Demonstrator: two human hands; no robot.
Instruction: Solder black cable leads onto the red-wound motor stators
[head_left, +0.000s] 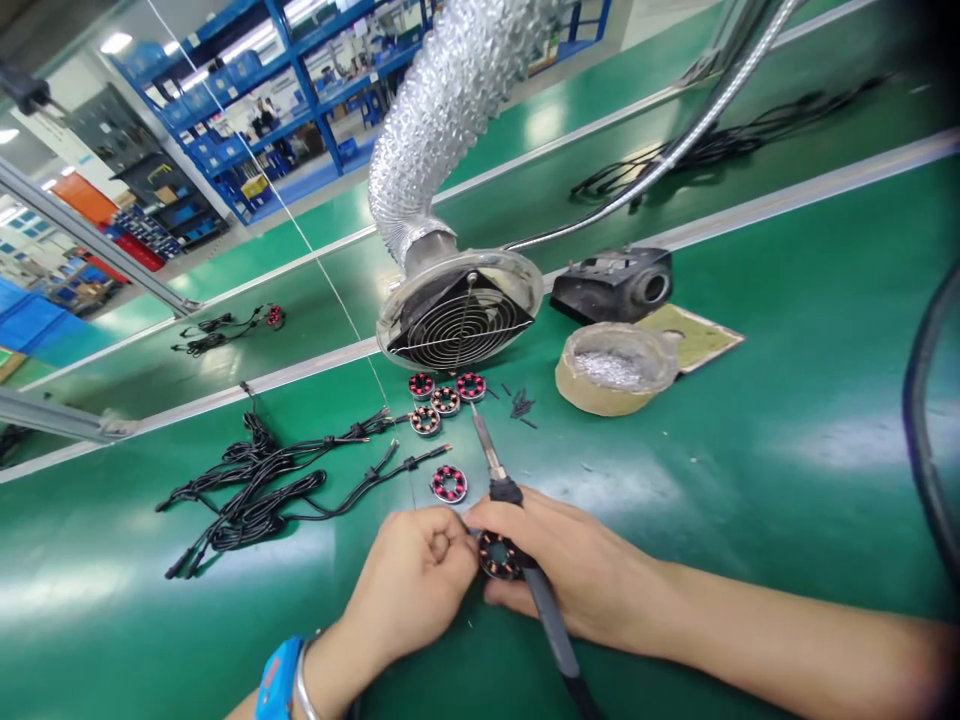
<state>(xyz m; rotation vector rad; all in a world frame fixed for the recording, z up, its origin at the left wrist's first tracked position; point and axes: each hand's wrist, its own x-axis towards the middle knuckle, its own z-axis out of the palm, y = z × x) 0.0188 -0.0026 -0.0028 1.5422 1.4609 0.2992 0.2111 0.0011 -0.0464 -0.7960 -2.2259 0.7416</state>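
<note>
My right hand is closed around a soldering iron, its metal tip pointing away from me. The same hand also grips a motor stator with copper windings, partly covered by the fingers and the iron. My left hand is curled in a pinch against the stator's left side; what its fingertips hold is hidden. Just beyond lies a single stator with red windings. Farther off, several stators sit in a cluster near the iron's tip, beside short black tube pieces.
A fume extractor hood on a silver duct stands ahead. Black cables lie at left. On the right are a tip-cleaning bowl, a black iron holder and a hanging black cord. A metal rail crosses behind.
</note>
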